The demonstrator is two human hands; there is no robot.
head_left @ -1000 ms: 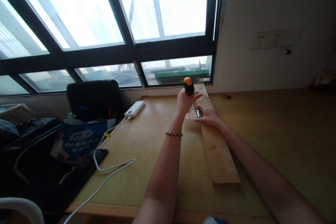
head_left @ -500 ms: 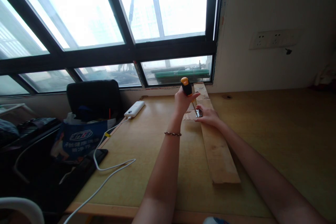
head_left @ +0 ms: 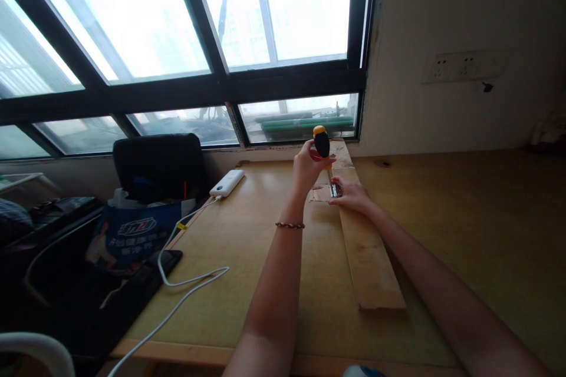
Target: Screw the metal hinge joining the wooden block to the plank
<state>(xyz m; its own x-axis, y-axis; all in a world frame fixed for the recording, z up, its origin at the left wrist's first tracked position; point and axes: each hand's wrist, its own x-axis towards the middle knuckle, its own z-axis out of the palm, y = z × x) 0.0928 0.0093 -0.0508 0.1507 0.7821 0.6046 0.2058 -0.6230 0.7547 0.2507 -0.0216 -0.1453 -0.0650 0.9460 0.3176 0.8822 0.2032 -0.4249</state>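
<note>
metal piece — partly behind right hand | screwdriver tip — too small to make out

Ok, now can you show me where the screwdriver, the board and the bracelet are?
Screwdriver [head_left: 322, 144]: head view, on the black part of its handle.
Board [head_left: 368, 259]: head view, on the top face of its near half.
Bracelet [head_left: 290, 225]: head view, on the middle of its visible band.

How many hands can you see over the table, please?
2: the left hand grips the screwdriver, and the right hand holds a small metal piece at the wooden board. No other hand shows.
</note>
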